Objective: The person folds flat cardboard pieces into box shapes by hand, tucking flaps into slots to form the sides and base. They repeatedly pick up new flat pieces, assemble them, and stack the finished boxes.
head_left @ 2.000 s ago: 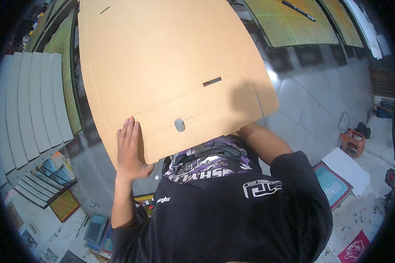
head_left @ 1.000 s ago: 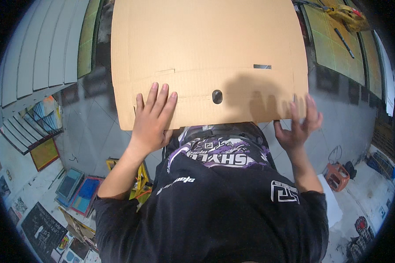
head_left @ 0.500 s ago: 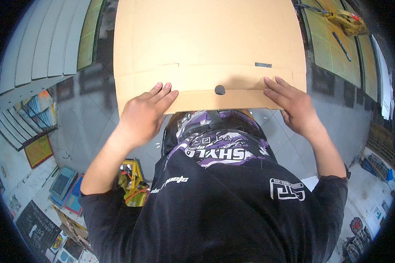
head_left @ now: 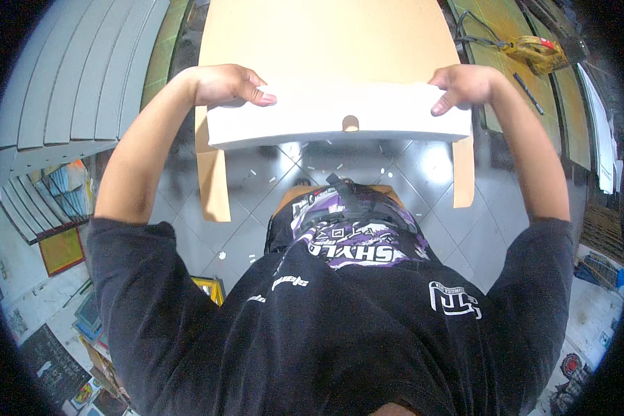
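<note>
A large cardboard sheet [head_left: 326, 41], brown on this face, stretches away in front of me. Its near panel is folded, so a white band [head_left: 305, 111] with a round cut-out faces me. My left hand [head_left: 232, 84] grips the left end of this fold, thumb pressed on the white side and fingers mostly hidden behind. At the right end my right hand [head_left: 464, 87] pinches the fold the same way. Two narrow brown flaps stick out below the band, a left flap [head_left: 215, 184] and a right flap [head_left: 463, 173].
Stacked grey-white panels [head_left: 83, 76] stand at the left. On the right, a yellow tool [head_left: 537, 54] with a cable and a dark pen [head_left: 528, 93] lie on a greenish surface. Small white scraps dot the grey tiled floor [head_left: 256, 229]. A yellow frame [head_left: 211, 288] is partly behind my left sleeve.
Both hands went from lying flat on the brown near edge to gripping farther out, elbows raised. The near panel has been folded, bringing its white side and the two side flaps into view.
</note>
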Available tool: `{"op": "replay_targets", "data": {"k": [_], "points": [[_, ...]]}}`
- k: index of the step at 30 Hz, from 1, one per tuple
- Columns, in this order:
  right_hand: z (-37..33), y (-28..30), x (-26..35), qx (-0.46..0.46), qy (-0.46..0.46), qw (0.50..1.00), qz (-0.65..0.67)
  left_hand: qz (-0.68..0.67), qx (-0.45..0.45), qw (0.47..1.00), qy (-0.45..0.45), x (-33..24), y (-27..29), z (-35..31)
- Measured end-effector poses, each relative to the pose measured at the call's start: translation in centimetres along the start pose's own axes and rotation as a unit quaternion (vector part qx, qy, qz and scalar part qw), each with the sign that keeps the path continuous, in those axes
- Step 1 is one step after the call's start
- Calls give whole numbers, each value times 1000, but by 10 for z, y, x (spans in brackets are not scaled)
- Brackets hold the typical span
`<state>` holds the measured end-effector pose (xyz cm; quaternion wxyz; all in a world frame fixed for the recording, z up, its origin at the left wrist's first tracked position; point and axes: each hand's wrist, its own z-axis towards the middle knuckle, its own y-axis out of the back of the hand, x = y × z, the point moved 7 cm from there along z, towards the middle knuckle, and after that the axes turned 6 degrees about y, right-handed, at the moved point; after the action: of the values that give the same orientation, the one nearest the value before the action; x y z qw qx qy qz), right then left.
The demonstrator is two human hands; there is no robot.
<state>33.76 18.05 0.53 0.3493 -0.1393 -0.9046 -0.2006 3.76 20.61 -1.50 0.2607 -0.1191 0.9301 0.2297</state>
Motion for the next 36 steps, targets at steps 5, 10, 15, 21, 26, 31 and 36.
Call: {"op": "replay_targets", "data": {"k": [5, 10, 15, 21, 26, 31, 36], "points": [[24, 15, -25, 48, 24, 998, 34, -79, 61, 992, -74, 6, 13, 39], [-63, -3, 15, -212, 200, 954, -72, -160, -313, 911, -213, 16, 28, -88], [-129, -51, -94, -565, 92, 790, -220, 235, -586, 775, -27, 161, -65, -117], [-96, -61, -98, -527, 201, 808, -173, -87, -549, 821, -132, 137, -81, -99], [-82, -40, -161, -522, 299, 783, 158, -156, -514, 816, -213, 145, -44, -88], [-64, -48, -144, -563, 289, 668, 392, -442, -464, 746, -184, 145, -39, -40], [-87, -42, -104, -529, 274, 768, 235, -333, -471, 802, -152, 104, -33, -58]]}}
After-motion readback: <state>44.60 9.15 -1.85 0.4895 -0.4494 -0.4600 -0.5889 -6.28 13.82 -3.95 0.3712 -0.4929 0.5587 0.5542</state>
